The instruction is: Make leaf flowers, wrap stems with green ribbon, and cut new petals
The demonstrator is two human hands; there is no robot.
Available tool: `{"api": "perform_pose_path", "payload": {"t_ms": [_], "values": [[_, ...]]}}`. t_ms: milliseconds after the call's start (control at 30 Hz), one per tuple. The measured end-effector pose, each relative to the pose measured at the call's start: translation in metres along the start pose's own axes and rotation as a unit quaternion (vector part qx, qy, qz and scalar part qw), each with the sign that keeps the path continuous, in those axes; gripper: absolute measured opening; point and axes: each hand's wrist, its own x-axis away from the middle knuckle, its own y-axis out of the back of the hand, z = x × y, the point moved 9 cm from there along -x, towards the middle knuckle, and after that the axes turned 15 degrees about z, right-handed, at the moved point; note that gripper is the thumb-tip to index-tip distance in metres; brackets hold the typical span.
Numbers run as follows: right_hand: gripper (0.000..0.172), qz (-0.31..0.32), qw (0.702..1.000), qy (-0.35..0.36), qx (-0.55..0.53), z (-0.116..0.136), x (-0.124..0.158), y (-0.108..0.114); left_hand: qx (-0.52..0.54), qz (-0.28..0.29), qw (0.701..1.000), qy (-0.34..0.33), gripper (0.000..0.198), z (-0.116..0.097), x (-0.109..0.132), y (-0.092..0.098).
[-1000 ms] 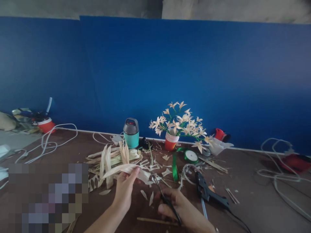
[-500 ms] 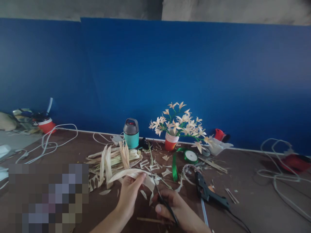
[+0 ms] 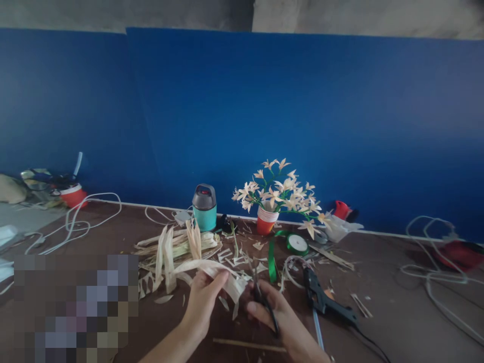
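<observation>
A pale strip of dried corn husk (image 3: 235, 286) is pinched between the thumb and fingers of my left hand (image 3: 207, 295); its long end trails off to the left. My right hand (image 3: 274, 307) grips dark scissors (image 3: 267, 306), their blades pointing up and away, close to the husk's right end. Whether the blades touch the husk, I cannot tell. Beyond my hands lies a pile of dried husks (image 3: 177, 245), with cut scraps (image 3: 238, 260) scattered around it.
Husk-coloured flowers (image 3: 282, 194) stand in stacked red-and-white cups (image 3: 266, 220). Nearby are a teal flask (image 3: 204, 216) and a green ribbon roll (image 3: 297, 244). A black glue gun (image 3: 328, 300) lies right of my hand, its cord running forward. A thin stick (image 3: 247, 345) lies in front.
My right hand and the scissors have shifted slightly up and right, off the husk's end. The husk strip has moved a little right in my left hand, its right end now more spread.
</observation>
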Motion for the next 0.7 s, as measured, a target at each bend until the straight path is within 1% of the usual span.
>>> {"api": "perform_pose_path", "payload": {"t_ms": [33,100,167,267,367,467,533,633,700], "values": [[0.045,-0.021,1.000,0.019,-0.009,0.003,0.000,0.003,-0.021,0.019,0.999,0.016,0.024,0.001,0.000,-0.005],[0.048,-0.038,0.998,0.035,-0.023,0.004,-0.001,0.005,-0.060,0.057,0.996,0.043,0.021,0.004,0.001,-0.017],[0.049,-0.045,0.998,0.035,-0.026,0.002,-0.004,0.005,-0.084,0.083,0.992,0.052,0.018,0.003,0.003,-0.027],[0.046,-0.053,0.998,0.033,-0.021,0.001,-0.004,0.006,-0.096,0.131,0.985,0.056,0.018,-0.002,0.004,-0.041],[0.042,-0.046,0.998,0.028,-0.023,0.004,-0.002,0.004,-0.094,0.165,0.979,0.069,0.019,-0.008,0.005,-0.048],[0.037,-0.039,0.999,0.026,-0.018,0.008,0.001,0.004,-0.068,0.159,0.981,0.089,0.021,-0.008,0.008,-0.046],[0.038,-0.033,0.999,0.032,-0.022,0.009,0.000,0.004,-0.041,0.160,0.981,0.103,0.023,-0.004,0.010,-0.046],[0.043,-0.041,0.998,0.044,-0.024,0.006,-0.003,0.005,-0.036,0.160,0.978,0.128,0.022,0.007,0.012,-0.042],[0.046,-0.055,0.997,0.050,-0.023,0.003,-0.005,0.007,-0.045,0.138,0.977,0.158,0.018,0.017,0.013,-0.035]]}}
